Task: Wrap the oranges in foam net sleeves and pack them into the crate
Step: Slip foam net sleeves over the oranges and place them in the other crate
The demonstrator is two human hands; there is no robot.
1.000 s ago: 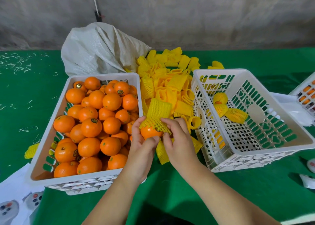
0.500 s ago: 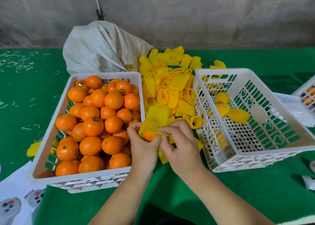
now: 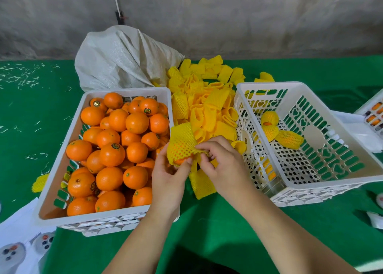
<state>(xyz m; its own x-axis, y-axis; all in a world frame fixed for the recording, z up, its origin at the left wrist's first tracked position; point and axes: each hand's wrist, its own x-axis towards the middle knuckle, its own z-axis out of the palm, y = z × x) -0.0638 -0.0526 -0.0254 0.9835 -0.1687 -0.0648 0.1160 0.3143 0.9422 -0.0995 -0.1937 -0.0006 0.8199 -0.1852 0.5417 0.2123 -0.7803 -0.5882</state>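
Note:
Between the two crates I hold an orange [image 3: 182, 160] that sits mostly inside a yellow foam net sleeve [image 3: 181, 144]. My left hand [image 3: 169, 176] grips the orange from below and the left. My right hand [image 3: 220, 163] pinches the sleeve's right edge. A white crate [image 3: 62, 168] on the left is full of bare oranges [image 3: 113, 154]. The white crate [image 3: 323, 187] on the right holds three wrapped oranges [image 3: 289, 138] near its far left corner. A heap of loose yellow sleeves [image 3: 207, 107] lies between the crates.
A white woven sack [image 3: 124, 60] slumps behind the left crate against a grey wall. Another crate's corner [image 3: 373, 114] shows at the right edge, with white paper beside it. Printed sheets [image 3: 22, 242] lie at the bottom left on the green tablecloth [image 3: 207, 222].
The sleeve has been drawn further down over the orange, so less bare fruit shows. Both hands have stayed in about the same place between the crates.

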